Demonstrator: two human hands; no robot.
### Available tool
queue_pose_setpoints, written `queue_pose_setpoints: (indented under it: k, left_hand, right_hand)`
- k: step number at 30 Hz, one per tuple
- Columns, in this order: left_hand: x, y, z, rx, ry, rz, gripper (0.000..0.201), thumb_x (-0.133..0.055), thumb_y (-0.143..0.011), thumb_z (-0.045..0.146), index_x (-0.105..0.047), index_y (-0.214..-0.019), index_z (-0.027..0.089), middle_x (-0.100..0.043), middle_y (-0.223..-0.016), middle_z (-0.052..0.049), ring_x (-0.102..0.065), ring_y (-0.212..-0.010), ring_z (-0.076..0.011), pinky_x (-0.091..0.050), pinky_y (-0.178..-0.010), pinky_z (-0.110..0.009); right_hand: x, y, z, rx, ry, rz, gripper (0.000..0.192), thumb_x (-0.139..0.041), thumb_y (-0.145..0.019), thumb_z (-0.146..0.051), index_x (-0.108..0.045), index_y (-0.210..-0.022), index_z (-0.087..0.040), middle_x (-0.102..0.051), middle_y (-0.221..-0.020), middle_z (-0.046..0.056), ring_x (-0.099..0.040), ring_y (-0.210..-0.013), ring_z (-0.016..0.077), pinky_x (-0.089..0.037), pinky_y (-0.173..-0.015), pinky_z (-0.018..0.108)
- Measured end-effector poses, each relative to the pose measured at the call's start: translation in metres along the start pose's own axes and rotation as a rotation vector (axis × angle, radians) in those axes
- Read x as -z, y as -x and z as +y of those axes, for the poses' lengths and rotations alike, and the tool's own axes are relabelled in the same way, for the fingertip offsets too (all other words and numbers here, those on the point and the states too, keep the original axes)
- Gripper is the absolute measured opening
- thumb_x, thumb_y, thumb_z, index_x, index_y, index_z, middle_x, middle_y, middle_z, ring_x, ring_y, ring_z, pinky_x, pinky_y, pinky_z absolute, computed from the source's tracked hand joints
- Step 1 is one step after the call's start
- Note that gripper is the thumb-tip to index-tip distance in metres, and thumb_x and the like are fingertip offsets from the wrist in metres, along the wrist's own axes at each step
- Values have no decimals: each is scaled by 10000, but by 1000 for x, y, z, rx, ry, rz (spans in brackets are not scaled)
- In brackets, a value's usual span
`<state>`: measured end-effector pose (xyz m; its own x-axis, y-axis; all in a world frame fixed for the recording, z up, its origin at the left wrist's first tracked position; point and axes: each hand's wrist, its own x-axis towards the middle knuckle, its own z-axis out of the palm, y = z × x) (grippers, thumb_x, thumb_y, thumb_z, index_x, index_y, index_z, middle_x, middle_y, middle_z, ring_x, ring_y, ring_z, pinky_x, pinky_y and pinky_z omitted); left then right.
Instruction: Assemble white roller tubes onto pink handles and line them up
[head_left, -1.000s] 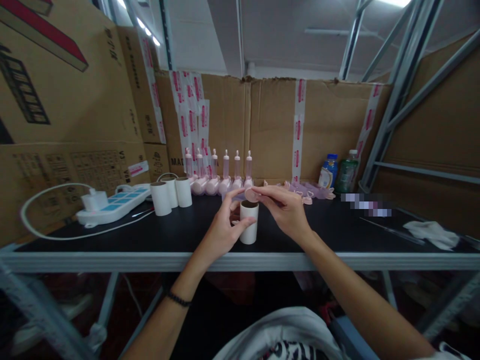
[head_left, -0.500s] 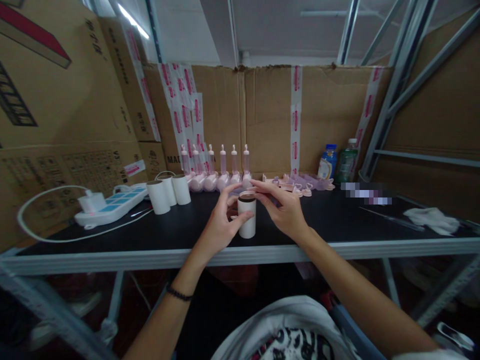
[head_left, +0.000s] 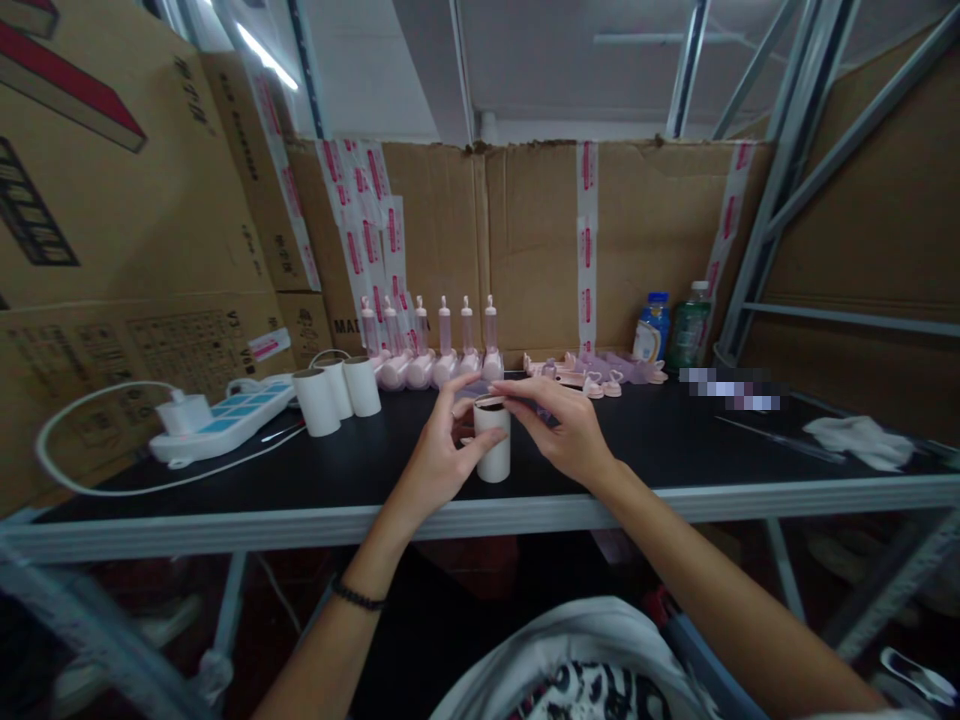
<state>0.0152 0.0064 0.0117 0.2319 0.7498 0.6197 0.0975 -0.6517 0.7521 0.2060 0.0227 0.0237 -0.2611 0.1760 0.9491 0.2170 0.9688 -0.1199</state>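
Hands meet at the centre of the frame over a dark bench (head_left: 675,450). Your left hand (head_left: 435,462) wraps a small upright white tube (head_left: 493,443), thumb and fingers closed around its side. Your right hand (head_left: 571,432) pinches the tube's top rim with its fingertips. Left of centre stand three more white tubes (head_left: 337,393), with a row of pink bottles (head_left: 431,345) just behind.
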Motion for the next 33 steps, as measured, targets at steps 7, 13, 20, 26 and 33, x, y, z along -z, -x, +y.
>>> queue_pose_setpoints:
  k: [7,13,20,26,33]
  left_hand:
    - [0,1,4,6,4,2,662,-764,-859,293,-413,-1419,251,-705,-1163,-68,-698,-999,-213,-555,-849,-329]
    - [-1,2,4,16,-3,7,640,-764,-866,322,-427,-1405,244,-696,-1237,-90,-695,-1024,-219,-548,-842,-321]
    - [-2,3,5,13,-6,14,611,-770,-865,319,-442,-1375,239,-697,-1217,-83,-695,-1072,-229,-543,-869,-323]
    - [0,3,3,-3,-14,3,601,-758,-882,321,-439,-1384,239,-691,-1279,-101,-687,-1126,-232,-538,-917,-336]
    - [-1,2,5,-8,9,-3,596,-764,-877,337,-441,-1370,244,-693,-1264,-105,-678,-1183,-251,-538,-980,-378]
  right_hand:
    - [2,-1,-5,42,18,-17,283,-604,-981,-128,-713,-1208,-256,-771,-1151,70,-719,-1072,212,-560,-962,394]
    - [3,-1,-6,38,38,-14,282,-625,-963,-139,-704,-1205,-261,-763,-1170,73,-707,-1101,219,-560,-960,405]
    - [5,0,-8,6,74,5,268,-641,-961,-196,-694,-1215,-264,-746,-1182,77,-682,-1131,234,-542,-993,426]
    - [5,1,-7,-15,50,23,395,-659,-941,-196,-616,-1326,-270,-740,-1180,73,-675,-1095,240,-532,-978,436]
    - [4,1,-7,-12,42,10,404,-647,-939,-183,-598,-1330,-270,-751,-1118,65,-675,-1050,240,-528,-949,436]
